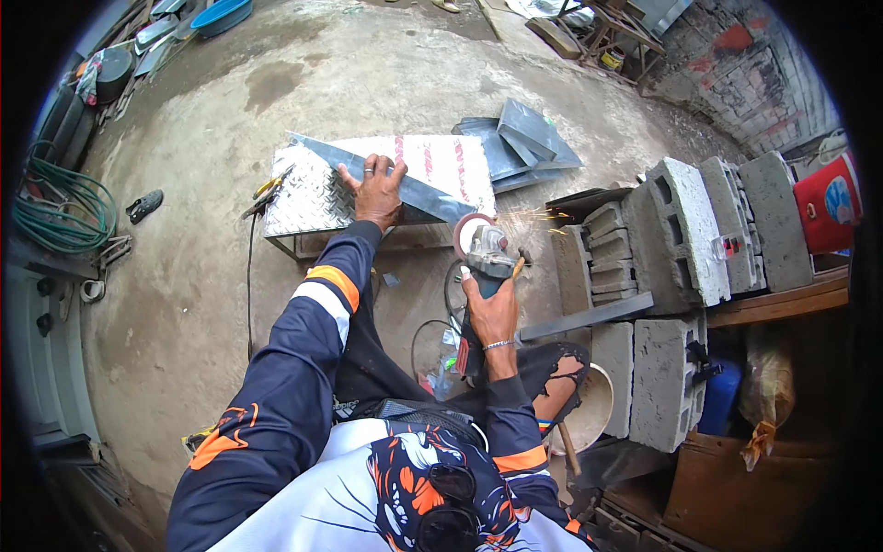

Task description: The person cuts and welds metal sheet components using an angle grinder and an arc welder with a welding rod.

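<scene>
My left hand (376, 189) presses flat on a long grey metal strip (428, 195) that lies across a low bench topped with checker plate (308, 201) and a white board with red stripes (446, 166). My right hand (492, 313) grips the body of an angle grinder (486, 253). Its disc (467, 232) meets the strip's right end, and sparks (533, 218) fly off to the right.
Grey concrete blocks (676, 235) are stacked at the right, with a metal bar (589, 315) leaning on them. Cut metal sheets (520, 143) lie behind the bench. A green hose (60, 207) is coiled at the left. A white bucket (589, 409) stands by my right knee.
</scene>
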The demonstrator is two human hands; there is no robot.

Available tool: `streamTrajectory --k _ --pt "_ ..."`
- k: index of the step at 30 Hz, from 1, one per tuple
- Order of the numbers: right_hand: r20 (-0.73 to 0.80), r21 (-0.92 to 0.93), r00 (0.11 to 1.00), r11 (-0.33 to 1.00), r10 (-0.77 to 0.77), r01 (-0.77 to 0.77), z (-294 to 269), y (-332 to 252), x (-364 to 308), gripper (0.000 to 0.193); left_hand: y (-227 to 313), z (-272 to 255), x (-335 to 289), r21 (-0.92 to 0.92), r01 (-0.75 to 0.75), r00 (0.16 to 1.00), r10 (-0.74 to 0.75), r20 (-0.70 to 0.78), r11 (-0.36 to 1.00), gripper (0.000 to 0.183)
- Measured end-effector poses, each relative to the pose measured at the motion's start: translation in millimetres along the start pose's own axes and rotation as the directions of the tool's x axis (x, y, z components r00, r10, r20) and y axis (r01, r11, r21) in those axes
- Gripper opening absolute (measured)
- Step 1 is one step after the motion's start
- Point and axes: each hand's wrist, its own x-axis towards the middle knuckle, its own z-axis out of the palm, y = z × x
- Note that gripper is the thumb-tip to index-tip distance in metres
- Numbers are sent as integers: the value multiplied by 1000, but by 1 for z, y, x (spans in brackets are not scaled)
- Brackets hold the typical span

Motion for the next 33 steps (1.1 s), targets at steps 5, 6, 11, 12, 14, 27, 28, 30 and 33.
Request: streamTrajectory --k 5,6,11,12,14,27,28,30,33 --pt "10 -88 1000 996 5 -4 -1 -8 8 64 2 -2 -1 -10 -7 1000 7 21 1000 35" --pt "17 -81 1000 997 -17 18 -1 -9 7 64 3 -2 -2 -13 -6 1000 6 22 1000 35" --pt "39 -20 998 998 -57 58 -2 -12 -8 58 -2 0 -3 -34 -12 1000 12 12 999 36" --pt "43 -20 997 998 -59 60 -1 -13 -9 58 -3 1 -3 -32 -8 1000 8 12 999 36" --pt "41 -53 999 998 -17 19 -2 -15 -10 60 -3 2 -3 -1 -16 1000 16 -21 1000 37" --pt "40 49 999 998 33 -35 -7 5 -5 57 -4 0 -4 -16 -20 1000 20 7 1000 35" --pt "36 49 999 998 36 -37 -8 9 -6 57 -3 -1 -3 -21 -14 1000 14 13 1000 35" --pt "50 142 998 988 50 -56 -11 20 -5 56 1 -3 -2 -26 -13 1000 14 20 1000 35" --pt "59 113 996 991 60 -66 -13 23 -3 56 -1 -3 -3 -22 -10 999 10 34 1000 36"
